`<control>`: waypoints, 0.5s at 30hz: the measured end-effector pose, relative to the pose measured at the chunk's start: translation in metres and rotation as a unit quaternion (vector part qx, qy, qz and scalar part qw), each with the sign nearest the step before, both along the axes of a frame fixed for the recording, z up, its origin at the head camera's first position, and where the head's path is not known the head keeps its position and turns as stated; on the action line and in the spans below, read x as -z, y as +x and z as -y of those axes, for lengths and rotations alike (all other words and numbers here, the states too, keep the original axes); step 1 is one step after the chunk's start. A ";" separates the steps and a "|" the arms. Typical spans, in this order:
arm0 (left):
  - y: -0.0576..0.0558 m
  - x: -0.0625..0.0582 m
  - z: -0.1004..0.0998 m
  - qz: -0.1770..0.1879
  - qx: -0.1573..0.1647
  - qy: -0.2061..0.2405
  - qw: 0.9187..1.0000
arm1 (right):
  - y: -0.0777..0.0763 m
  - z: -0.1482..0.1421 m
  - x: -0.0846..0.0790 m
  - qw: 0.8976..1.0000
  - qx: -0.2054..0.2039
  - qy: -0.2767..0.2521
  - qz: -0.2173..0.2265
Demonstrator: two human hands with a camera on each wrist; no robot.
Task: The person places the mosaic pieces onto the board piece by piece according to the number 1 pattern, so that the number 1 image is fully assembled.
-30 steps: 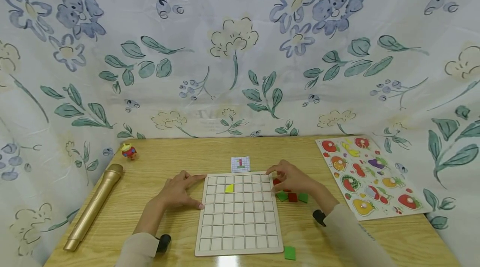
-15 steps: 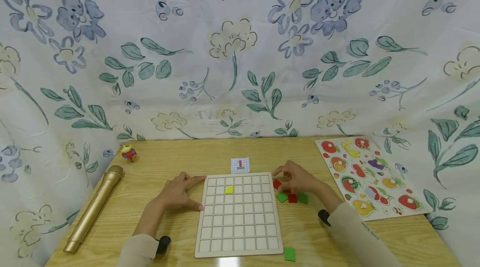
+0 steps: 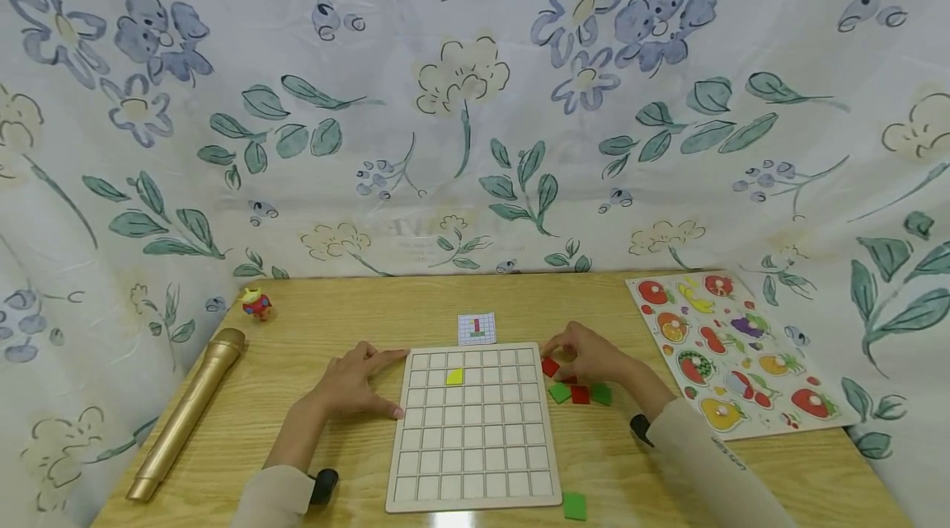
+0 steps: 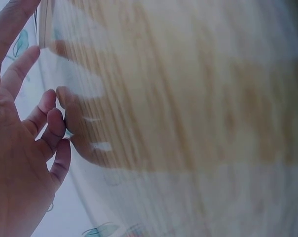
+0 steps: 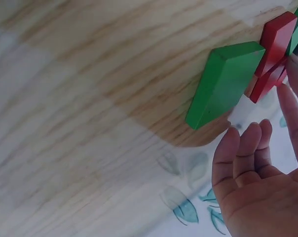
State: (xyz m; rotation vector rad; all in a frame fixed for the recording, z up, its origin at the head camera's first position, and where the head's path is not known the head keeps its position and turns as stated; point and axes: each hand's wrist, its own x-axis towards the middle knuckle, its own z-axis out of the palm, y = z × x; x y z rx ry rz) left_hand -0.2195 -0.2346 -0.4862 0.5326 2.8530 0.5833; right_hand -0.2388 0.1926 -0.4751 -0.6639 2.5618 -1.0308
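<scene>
A pale wooden grid board (image 3: 475, 505) lies in the middle of the table in the head view. One yellow tile (image 3: 454, 377) with a rounded corner sits in a cell near its top. My left hand (image 3: 355, 384) is spread along the board's left side, index fingertip at the top corner and thumb on the edge. Beyond the board's right edge, my right hand (image 3: 594, 356) has thumb and index finger on either side of a red tile (image 3: 550, 367), pinching it. Its other fingers (image 5: 247, 148) are loosely bent in the right wrist view.
Close by lie another red tile (image 3: 580, 394) and green tiles (image 3: 560, 393). A separate green tile (image 3: 575, 506) is at the board's lower right corner. A pattern card (image 3: 477, 328) stands behind the board. A golden microphone (image 3: 189, 417), toy figure (image 3: 256, 304) and fruit puzzle (image 3: 735, 355) flank it.
My right hand has moved right, off the board's top right edge and onto the red tile beside it. The left hand keeps its place on the board's left edge.
</scene>
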 end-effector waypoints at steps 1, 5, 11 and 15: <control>0.000 0.000 0.000 -0.001 0.000 -0.001 1.000 | 0.000 0.000 0.000 1.000 0.001 0.003 -0.001; 0.000 0.001 0.000 -0.002 0.001 -0.001 1.000 | 0.001 0.001 0.001 1.000 0.015 0.018 -0.007; 0.001 -0.001 -0.001 0.002 0.000 0.000 1.000 | 0.001 0.003 0.003 0.998 0.021 0.053 -0.028; 0.001 -0.002 -0.002 0.003 -0.001 0.000 1.000 | 0.003 0.002 0.002 0.997 0.011 0.061 -0.048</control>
